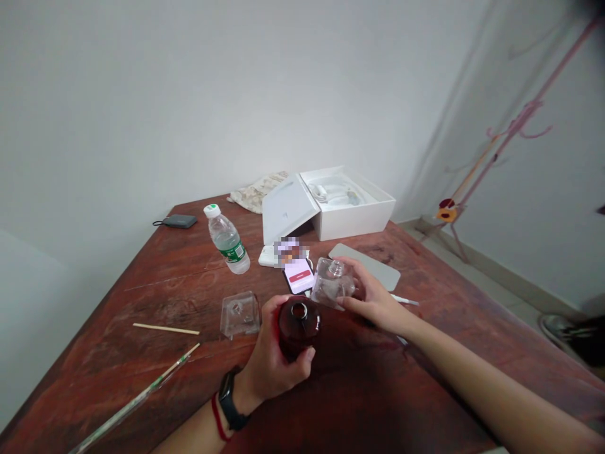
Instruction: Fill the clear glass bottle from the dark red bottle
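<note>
My left hand (274, 369) is wrapped round a dark reddish-brown round bottle (297, 334), whose narrow mouth is uncapped and faces up. My right hand (366, 293) grips a clear square bottle (326, 287) with a threaded neck, also without a cap. The two bottles are close to each other over the table, the clear one farther back and to the right. Left of my left hand, another clear square container (240, 318) rests on the wood. Just behind the bottles lies a lit phone (300, 277), part of its screen blurred out.
On the wooden table (165, 296) stand a water bottle (227, 239) and an open white box (354, 217) with cables. A wooden stick (166, 328), a wrapped stick bundle (137, 400), a grey flat device (373, 268), a dark pouch-like case (177, 221) and a cloth (258, 192) lie around.
</note>
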Tool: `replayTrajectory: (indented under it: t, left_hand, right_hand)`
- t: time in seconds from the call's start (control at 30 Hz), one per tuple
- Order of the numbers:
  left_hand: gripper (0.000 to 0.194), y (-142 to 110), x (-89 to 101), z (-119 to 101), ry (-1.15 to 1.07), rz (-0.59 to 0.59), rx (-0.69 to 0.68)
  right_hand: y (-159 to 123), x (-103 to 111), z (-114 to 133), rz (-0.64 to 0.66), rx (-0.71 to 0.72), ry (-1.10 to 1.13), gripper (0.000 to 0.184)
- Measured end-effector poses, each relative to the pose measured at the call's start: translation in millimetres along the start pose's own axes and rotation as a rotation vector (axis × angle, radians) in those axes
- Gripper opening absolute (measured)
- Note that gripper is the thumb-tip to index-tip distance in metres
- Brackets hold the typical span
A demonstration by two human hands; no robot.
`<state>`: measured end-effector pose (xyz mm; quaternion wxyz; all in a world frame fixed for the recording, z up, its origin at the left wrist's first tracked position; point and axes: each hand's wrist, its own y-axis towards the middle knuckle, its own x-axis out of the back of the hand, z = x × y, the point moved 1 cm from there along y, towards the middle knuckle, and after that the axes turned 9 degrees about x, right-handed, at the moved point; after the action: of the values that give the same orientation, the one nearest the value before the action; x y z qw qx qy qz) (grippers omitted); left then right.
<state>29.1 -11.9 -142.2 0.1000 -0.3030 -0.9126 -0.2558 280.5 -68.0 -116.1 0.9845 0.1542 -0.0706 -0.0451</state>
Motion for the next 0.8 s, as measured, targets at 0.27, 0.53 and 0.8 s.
replayTrajectory:
  t: [0.27,0.53,0.8]
  left_hand:
    - [0.076,2.1,0.6,0.1,0.012,-0.002,0.002]
    - [0.076,1.6,2.7,-1.3,0.066,-0.002,-0.002]
    - [0.076,0.1,1.4,4.2,0.037,-0.015,0.005]
  right_hand:
    - [-0.5,7.6,-3.1,-0.01,0.028,-0.249,0.067]
    - [-2.1,3.6,-3.9,-0.025,0.056,-0.27,0.068]
    - [-2.1,1.9,-1.2,0.006,0.06,-0.261,0.07]
